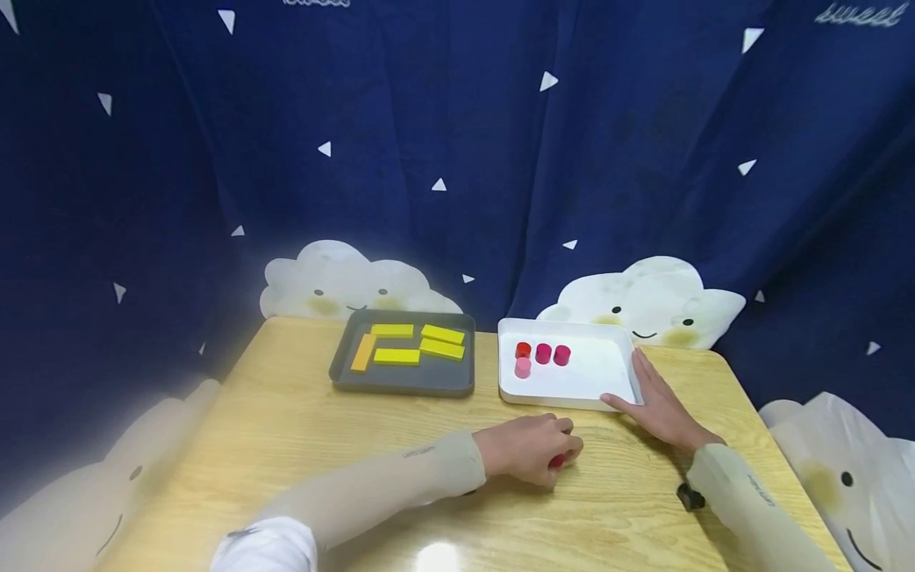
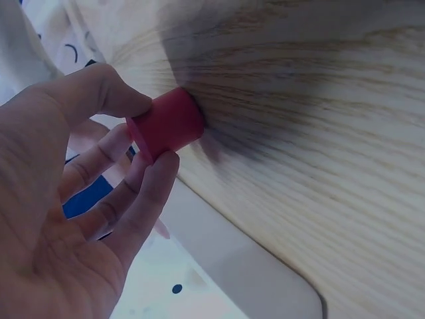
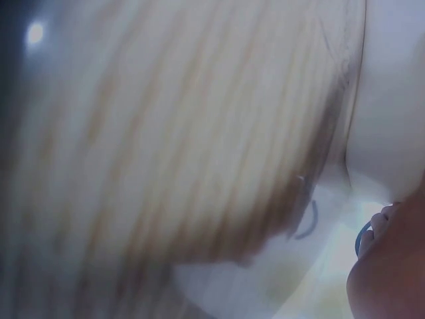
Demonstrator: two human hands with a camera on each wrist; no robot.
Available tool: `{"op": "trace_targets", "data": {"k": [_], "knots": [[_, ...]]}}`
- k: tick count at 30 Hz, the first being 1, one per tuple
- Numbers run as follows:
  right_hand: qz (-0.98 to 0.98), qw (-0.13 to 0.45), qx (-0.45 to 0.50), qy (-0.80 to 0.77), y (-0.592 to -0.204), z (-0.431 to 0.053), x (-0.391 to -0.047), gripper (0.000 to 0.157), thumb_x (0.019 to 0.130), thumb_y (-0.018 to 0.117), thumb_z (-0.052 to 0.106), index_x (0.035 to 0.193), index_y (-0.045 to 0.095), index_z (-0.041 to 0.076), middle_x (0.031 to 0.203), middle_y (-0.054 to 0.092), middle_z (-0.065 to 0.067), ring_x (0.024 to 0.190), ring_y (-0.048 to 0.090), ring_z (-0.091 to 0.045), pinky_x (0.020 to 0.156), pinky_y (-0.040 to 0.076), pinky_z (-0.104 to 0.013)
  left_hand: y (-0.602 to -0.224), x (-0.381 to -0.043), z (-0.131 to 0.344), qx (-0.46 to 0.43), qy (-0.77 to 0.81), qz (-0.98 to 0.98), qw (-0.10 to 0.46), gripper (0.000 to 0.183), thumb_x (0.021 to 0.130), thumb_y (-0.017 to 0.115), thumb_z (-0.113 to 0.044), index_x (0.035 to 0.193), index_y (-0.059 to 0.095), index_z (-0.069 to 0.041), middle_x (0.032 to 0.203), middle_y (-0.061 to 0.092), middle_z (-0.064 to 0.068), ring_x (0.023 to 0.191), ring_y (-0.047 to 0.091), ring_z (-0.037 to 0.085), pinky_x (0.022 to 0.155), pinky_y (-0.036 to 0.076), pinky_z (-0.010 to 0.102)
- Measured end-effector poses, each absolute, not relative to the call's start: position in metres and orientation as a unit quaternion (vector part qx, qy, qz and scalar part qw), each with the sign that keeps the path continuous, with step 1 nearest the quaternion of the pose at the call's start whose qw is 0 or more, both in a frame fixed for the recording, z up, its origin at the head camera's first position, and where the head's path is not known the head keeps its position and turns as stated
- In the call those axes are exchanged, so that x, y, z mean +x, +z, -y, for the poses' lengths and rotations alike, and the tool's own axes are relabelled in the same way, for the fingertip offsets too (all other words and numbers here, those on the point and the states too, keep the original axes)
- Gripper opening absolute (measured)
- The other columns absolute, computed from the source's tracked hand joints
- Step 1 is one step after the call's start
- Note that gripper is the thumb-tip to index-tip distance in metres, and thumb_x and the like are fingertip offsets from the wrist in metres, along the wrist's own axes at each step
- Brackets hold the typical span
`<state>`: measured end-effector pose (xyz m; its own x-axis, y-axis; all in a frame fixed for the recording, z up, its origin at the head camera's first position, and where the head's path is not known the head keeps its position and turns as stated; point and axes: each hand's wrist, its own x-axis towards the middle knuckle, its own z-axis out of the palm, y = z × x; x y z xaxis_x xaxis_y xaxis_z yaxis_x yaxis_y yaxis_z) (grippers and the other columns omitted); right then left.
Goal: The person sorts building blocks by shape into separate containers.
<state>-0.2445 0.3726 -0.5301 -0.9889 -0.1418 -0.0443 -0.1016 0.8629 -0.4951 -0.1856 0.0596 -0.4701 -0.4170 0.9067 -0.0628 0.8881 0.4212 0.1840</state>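
My left hand [image 1: 529, 449] pinches a crimson cylindrical block [image 2: 169, 123] between thumb and fingertips. In the left wrist view the block's far end is right at the wooden tabletop [image 2: 319, 113]. This hand is in front of the white tray [image 1: 429, 397]. Straight fingers of my right hand [image 1: 661, 405] rest along the tray's right side, its thumb at the front right corner. Inside the white tray [image 1: 600, 357] several red and pink cylinders [image 1: 543, 353] stand grouped at the left. The right wrist view shows only part of the right hand [image 3: 392, 266] beside the tray wall [image 3: 392, 86].
A grey tray [image 1: 343, 373] left of the white one holds several yellow bars [image 1: 396, 357] and an orange bar [image 1: 363, 353]. Behind the table hangs a dark blue curtain [image 1: 457, 119] with cloud shapes. A small black object [image 1: 689, 497] shows by the right forearm.
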Motion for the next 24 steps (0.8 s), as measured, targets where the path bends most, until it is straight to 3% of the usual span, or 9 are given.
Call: {"op": "trace_targets", "data": {"k": [17,24], "knots": [[-0.966,0.043,-0.064,-0.247,-0.527,-0.371,-0.242,0.128,0.095,0.067,0.071,0.170,-0.012,0.005,0.178,-0.011,-0.024,0.161,0.000,-0.054,0.122,0.010,-0.080,-0.446,-0.183,-0.029,0.530,0.096,-0.841,0.047,0.019,0.090,0.079,-0.018,0.099,0.062,-0.022,0.089,0.049,-0.007,0.079,0.048,0.003,0.063,0.037,0.011],[-0.965,0.041,-0.064,-0.252,-0.526,-0.371,-0.241,0.127,0.095,0.067,0.071,0.170,-0.014,0.008,0.178,-0.016,-0.019,0.161,0.000,-0.054,0.123,0.008,-0.080,-0.423,-0.190,-0.022,0.516,0.112,-0.848,0.039,0.019,0.090,0.079,-0.015,0.101,0.064,-0.019,0.092,0.051,-0.006,0.081,0.051,0.005,0.063,0.041,0.011]]}}
